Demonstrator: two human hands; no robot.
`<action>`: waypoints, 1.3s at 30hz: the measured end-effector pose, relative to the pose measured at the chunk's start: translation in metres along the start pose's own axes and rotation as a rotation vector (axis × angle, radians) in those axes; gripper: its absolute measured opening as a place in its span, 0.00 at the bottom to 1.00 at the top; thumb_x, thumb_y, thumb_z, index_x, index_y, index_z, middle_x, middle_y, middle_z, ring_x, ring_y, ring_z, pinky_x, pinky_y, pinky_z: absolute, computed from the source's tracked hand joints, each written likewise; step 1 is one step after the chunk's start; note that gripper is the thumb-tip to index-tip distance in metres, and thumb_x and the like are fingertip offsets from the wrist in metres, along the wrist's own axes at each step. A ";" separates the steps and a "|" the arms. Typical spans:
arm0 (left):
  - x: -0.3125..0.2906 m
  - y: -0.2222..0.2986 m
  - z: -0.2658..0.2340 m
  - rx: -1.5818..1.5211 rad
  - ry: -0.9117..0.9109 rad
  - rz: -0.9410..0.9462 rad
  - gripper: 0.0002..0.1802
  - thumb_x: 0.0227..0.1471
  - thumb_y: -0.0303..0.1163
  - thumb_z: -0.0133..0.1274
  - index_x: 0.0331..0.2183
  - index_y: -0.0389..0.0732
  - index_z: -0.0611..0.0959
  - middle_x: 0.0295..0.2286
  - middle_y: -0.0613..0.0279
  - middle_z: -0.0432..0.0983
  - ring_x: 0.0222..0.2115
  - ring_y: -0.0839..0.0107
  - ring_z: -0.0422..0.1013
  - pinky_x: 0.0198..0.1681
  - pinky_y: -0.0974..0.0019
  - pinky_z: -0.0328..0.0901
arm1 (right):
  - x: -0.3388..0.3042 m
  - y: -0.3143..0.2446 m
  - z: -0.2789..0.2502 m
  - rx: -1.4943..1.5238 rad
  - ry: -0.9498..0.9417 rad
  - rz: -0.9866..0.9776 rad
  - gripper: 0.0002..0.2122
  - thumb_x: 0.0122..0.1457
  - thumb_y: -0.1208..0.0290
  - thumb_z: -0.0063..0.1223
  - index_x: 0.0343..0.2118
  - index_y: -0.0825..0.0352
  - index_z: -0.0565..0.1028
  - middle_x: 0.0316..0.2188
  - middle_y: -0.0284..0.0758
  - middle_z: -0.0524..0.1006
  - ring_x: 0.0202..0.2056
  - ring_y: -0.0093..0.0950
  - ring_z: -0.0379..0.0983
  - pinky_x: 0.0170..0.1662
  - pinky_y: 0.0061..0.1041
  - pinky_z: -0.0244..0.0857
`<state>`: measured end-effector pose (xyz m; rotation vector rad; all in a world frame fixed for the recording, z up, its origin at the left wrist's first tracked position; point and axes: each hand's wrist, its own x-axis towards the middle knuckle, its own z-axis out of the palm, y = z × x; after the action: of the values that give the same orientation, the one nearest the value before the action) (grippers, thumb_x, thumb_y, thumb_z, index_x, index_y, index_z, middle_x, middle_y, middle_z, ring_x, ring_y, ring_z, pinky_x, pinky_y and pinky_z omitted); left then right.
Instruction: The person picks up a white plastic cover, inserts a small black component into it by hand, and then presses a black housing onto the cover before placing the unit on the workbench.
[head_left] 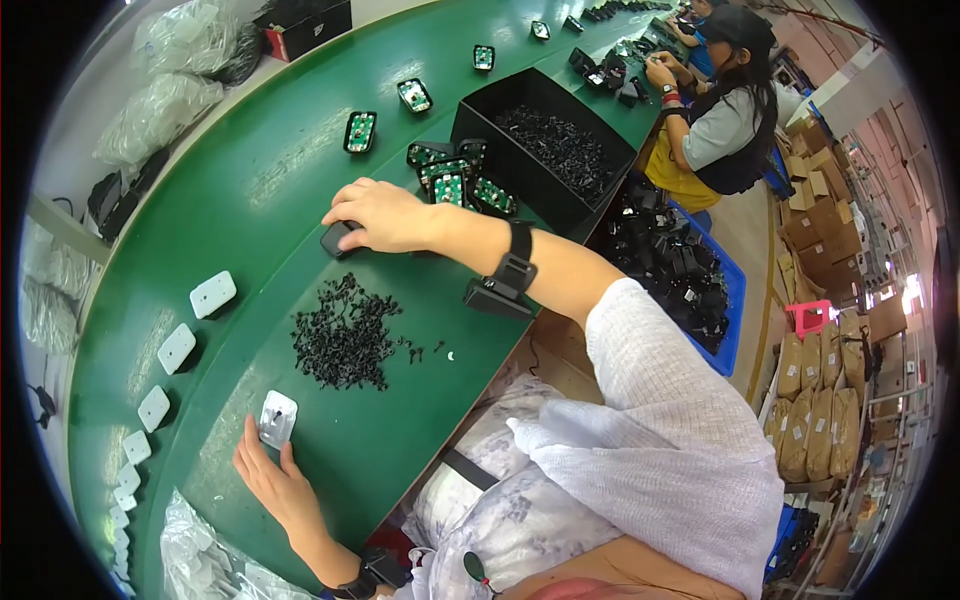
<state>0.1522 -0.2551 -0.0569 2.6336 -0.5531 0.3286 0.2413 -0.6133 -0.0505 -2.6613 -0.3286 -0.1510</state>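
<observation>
My right hand [385, 215] reaches across to the far side of the green table and grips a small black housing [338, 240], its fingers over the top and the thumb along the near side. Nearer to me, my left hand [275, 490] has its thumb and fingers on either side of a white plastic cover [278, 418], which rests on the table with a small dark part on it. Between the hands lies a loose pile of small black parts [345, 335], with a few strays to its right. Just beyond my right forearm stand several black housings with green circuit boards [450, 188].
A black bin [470, 125] of small black parts stands at the table's right edge. White covers [177, 348] line the left side; board-filled housings [360, 132] sit farther off. A blue crate [738, 300] holds black pieces. A co-worker [725, 115] sits at the far right.
</observation>
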 end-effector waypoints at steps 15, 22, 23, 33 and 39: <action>-0.009 -0.014 -0.005 -0.273 0.055 -0.086 0.32 0.40 0.16 0.53 0.51 0.39 0.70 0.43 0.53 0.71 0.44 0.54 0.66 0.47 0.57 0.61 | -0.013 -0.147 0.019 0.237 -0.002 -0.401 0.18 0.48 0.75 0.60 0.44 0.69 0.72 0.40 0.41 0.75 0.42 0.38 0.72 0.46 0.30 0.66; -0.022 -0.020 -0.011 -0.421 0.108 -0.065 0.29 0.44 0.14 0.45 0.51 0.43 0.73 0.50 0.56 0.69 0.50 0.57 0.66 0.52 0.60 0.59 | -0.009 -0.179 0.057 0.211 -0.162 -0.520 0.19 0.46 0.76 0.60 0.44 0.67 0.72 0.41 0.38 0.75 0.41 0.38 0.71 0.45 0.32 0.67; -0.024 -0.020 -0.010 -0.425 0.110 -0.080 0.29 0.44 0.14 0.45 0.51 0.43 0.73 0.50 0.56 0.69 0.50 0.57 0.66 0.52 0.60 0.59 | -0.009 -0.179 0.060 0.211 -0.176 -0.525 0.19 0.46 0.76 0.60 0.44 0.67 0.72 0.41 0.38 0.75 0.41 0.38 0.71 0.45 0.32 0.67; -0.027 -0.019 -0.007 -0.122 0.016 -0.019 0.26 0.46 0.20 0.47 0.50 0.42 0.74 0.52 0.63 0.68 0.51 0.64 0.66 0.51 0.60 0.60 | -0.016 -0.178 0.072 0.166 -0.131 -0.480 0.20 0.45 0.77 0.60 0.45 0.65 0.73 0.42 0.36 0.75 0.41 0.35 0.71 0.43 0.30 0.67; -0.028 -0.006 -0.004 0.102 0.036 -0.018 0.32 0.39 0.26 0.58 0.51 0.41 0.72 0.53 0.64 0.67 0.50 0.66 0.67 0.49 0.62 0.61 | -0.023 -0.181 0.079 0.103 -0.068 -0.484 0.21 0.45 0.76 0.60 0.46 0.65 0.72 0.41 0.35 0.74 0.40 0.34 0.71 0.41 0.30 0.69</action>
<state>0.1290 -0.2394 -0.0639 2.7230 -0.5129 0.4079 0.1768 -0.4251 -0.0478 -2.4416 -0.9724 -0.1867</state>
